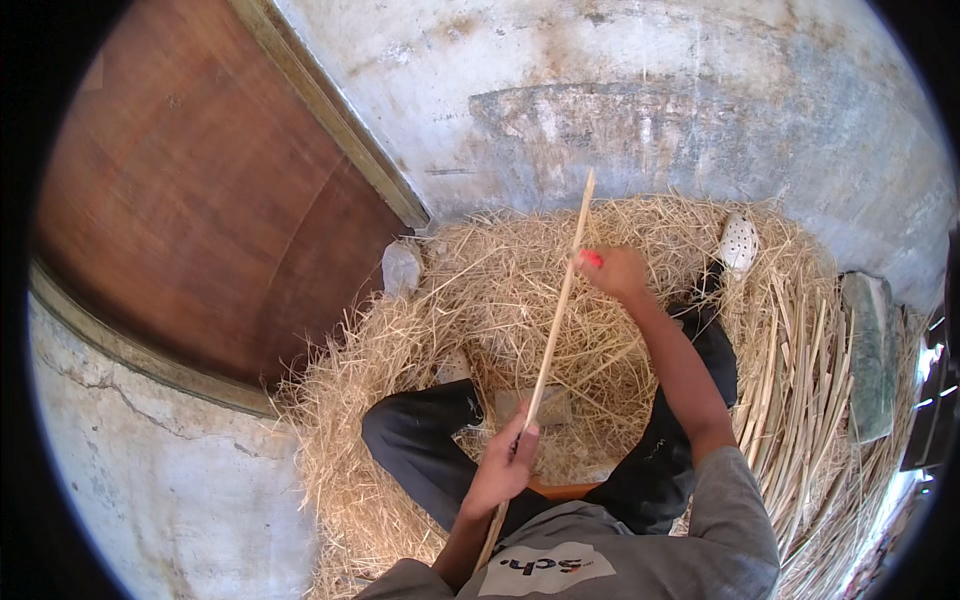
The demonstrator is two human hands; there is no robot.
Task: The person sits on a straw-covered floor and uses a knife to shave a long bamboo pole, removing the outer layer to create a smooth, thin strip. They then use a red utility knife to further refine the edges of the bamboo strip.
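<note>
A long, pale wooden or bamboo strip (557, 325) slants up from beside my body toward the wall, its tip pointing away from me. Low on the strip, above my lap, my left hand (502, 468) is closed round it; a small dark bit shows by the thumb, too small to name. Farther up, my right hand (622, 274) is closed at the strip's right side. A small red object (592, 259) shows in its fingers against the strip; its kind is hidden by the grip.
Straw-like shavings (330, 450) heap around my bent legs. A greyish block (535, 405) lies between them. Long thin stalks (790, 400) are piled at the right beside a greenish slab (870, 355). A whitish lump (402, 268) sits near the brown door (210, 200). The wall (640, 120) stands ahead.
</note>
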